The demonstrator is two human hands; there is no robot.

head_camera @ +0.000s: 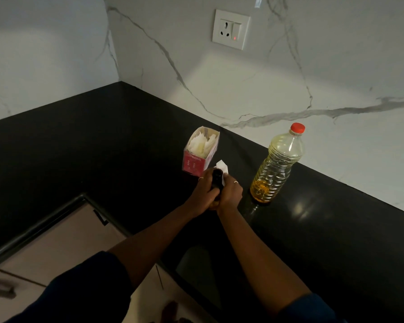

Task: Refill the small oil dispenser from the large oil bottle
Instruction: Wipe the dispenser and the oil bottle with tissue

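Observation:
The large clear oil bottle [278,166] stands upright on the black counter with its red cap on and a little yellow oil at the bottom. To its left, both hands wrap around the small dark oil dispenser [217,177], whose black top pokes up between them. My left hand [203,194] grips its left side. My right hand [231,193] holds its right side together with a piece of white tissue [222,167] pressed against the dispenser. The dispenser's body is mostly hidden by the fingers.
An open pink-and-white tissue box [200,153] stands just behind the hands. The black L-shaped counter [103,141] meets a white marbled wall with a socket [231,29]. Pale cabinet drawers [56,243] lie below the counter's front edge at left.

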